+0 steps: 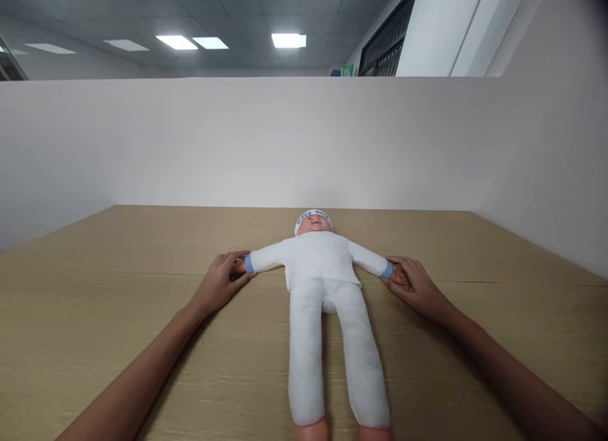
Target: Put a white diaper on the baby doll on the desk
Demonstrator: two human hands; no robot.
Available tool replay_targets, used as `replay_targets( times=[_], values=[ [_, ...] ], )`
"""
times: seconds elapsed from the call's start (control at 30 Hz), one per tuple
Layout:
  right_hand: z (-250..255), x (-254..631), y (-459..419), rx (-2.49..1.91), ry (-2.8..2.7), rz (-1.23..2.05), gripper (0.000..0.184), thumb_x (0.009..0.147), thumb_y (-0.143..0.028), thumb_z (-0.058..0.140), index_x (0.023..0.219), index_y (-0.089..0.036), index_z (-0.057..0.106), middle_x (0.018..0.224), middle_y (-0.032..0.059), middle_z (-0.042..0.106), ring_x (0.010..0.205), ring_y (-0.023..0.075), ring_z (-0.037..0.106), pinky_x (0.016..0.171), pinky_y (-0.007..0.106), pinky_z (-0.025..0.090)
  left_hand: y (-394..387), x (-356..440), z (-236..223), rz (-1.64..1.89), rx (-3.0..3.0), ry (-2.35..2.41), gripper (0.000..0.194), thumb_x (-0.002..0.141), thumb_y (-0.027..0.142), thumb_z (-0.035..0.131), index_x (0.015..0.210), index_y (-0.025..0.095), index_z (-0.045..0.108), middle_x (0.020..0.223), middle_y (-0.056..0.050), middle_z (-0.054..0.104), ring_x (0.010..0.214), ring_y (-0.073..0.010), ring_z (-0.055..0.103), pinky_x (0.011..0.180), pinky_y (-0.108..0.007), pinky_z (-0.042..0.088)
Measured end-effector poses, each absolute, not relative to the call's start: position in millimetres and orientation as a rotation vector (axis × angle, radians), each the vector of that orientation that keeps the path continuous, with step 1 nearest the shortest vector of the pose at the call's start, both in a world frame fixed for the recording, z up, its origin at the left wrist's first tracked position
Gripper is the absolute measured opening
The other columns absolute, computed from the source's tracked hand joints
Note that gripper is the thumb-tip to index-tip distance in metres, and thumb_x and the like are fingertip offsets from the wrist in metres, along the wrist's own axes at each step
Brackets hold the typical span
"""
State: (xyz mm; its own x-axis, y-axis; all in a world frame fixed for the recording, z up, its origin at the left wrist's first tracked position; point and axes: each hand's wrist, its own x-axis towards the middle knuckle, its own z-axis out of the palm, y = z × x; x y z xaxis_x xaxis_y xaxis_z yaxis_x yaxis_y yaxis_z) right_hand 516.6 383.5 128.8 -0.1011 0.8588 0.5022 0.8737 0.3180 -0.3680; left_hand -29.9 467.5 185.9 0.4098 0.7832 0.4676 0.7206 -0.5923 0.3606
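Observation:
A baby doll [323, 282] in a white suit with blue cuffs and a white cap lies on its back on the tan table, arms spread wide, feet toward me. My left hand [223, 279] is closed around the doll's hand on the left side, at the blue cuff. On the other side, my right hand [413, 282] grips the doll's other hand in the same way. Both of my forearms reach in from the bottom corners.
The tan table [118, 289] is enclosed by white partition walls [190, 143] at the back and on both sides. Above the partitions show ceiling lights and a dark window frame.

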Motion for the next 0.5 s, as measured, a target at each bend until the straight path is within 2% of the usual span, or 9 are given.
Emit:
replay_targets(
  times=[0.1, 0.23, 0.37, 0.5],
  values=[
    [131.6, 516.6, 383.9, -1.528, -1.93, -0.066, 0.046, 0.101, -0.049, 0.061, 0.137, -0.02, 0.065, 0.134, 0.016, 0.074, 0.124, 0.0356, 0.066, 0.111, 0.051, 0.05, 470.5, -29.2, 185.3, 0.903, 2.547, 1.394, 0.049, 0.103, 0.056, 0.066, 0.139, 0.023, 0.065, 0.132, -0.01, 0.077, 0.116, -0.0331, 0.066, 0.1, -0.047, 0.052],
    [129.9, 517.7, 388.5, -1.531, -1.922, -0.099, 0.048, 0.104, -0.055, 0.061, 0.135, -0.02, 0.069, 0.133, 0.0152, 0.076, 0.121, 0.0351, 0.068, 0.109, 0.049, 0.051, 478.1, -31.1, 181.7, 0.911, 2.512, 1.404, 0.051, 0.1, 0.059, 0.07, 0.136, 0.024, 0.067, 0.131, -0.009, 0.078, 0.112, -0.0328, 0.066, 0.098, -0.046, 0.052],
    [124.3, 518.2, 391.8, -1.531, -1.9, -0.136, 0.053, 0.106, -0.057, 0.058, 0.14, -0.019, 0.07, 0.136, 0.016, 0.075, 0.126, 0.0358, 0.066, 0.112, 0.05, 0.049, 478.9, -34.3, 179.9, 0.917, 2.509, 1.402, 0.049, 0.099, 0.059, 0.07, 0.132, 0.023, 0.071, 0.128, -0.008, 0.08, 0.111, -0.0322, 0.065, 0.1, -0.045, 0.05],
    [118.4, 510.7, 385.2, -1.517, -1.858, -0.185, 0.058, 0.105, -0.053, 0.052, 0.148, -0.016, 0.066, 0.139, 0.0182, 0.074, 0.129, 0.0357, 0.065, 0.114, 0.052, 0.049, 467.0, -32.8, 176.1, 0.893, 2.513, 1.543, 0.045, 0.099, 0.053, 0.065, 0.13, 0.022, 0.072, 0.125, -0.009, 0.079, 0.114, -0.0325, 0.066, 0.103, -0.046, 0.05]
  ],
)
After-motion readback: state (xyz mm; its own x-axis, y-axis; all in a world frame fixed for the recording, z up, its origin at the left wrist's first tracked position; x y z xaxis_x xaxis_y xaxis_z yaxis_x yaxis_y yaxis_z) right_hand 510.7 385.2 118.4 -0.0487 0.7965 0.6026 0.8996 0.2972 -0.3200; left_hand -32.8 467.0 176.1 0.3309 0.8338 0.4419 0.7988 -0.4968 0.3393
